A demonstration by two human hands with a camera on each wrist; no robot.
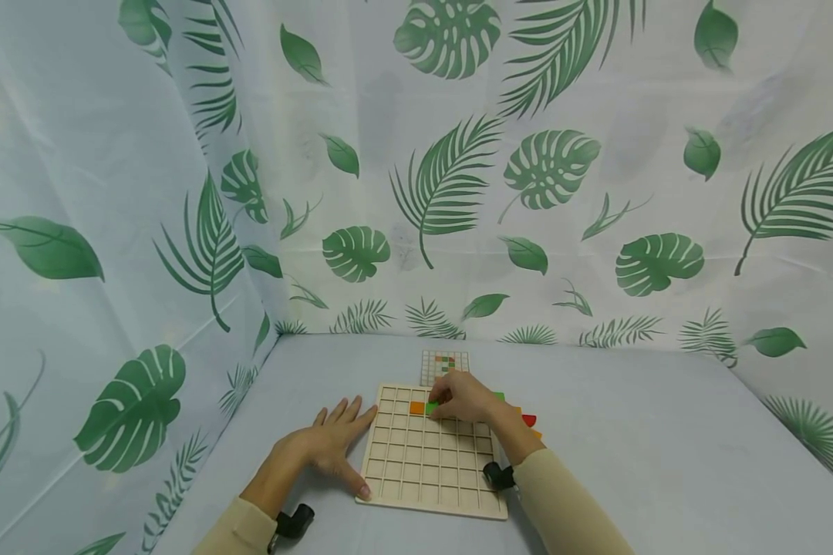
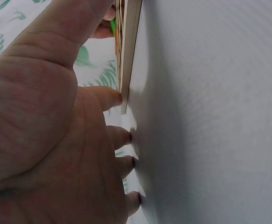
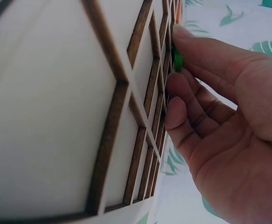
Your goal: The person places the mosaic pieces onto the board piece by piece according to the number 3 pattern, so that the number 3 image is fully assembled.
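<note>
A wooden grid board (image 1: 413, 472) lies on the table, its square cells divided by raised strips. An orange tile (image 1: 417, 408) sits in a cell near the far edge. Right beside it is a green tile (image 1: 430, 408), pinched between the thumb and fingers of my right hand (image 1: 463, 398); in the right wrist view the green tile (image 3: 178, 61) is partly covered by the fingertips. My left hand (image 1: 332, 445) spreads along the board's left side, thumb at the near left corner and index finger at the edge. Its other fingertips touch the tabletop in the left wrist view.
Behind the board lies a pattern card (image 1: 427, 368) with a small coloured grid, partly covered by my right hand. Red (image 1: 530, 420), orange and green pieces lie to the right of the board, partly behind my right forearm. A leaf-print curtain (image 1: 458, 285) surrounds the table.
</note>
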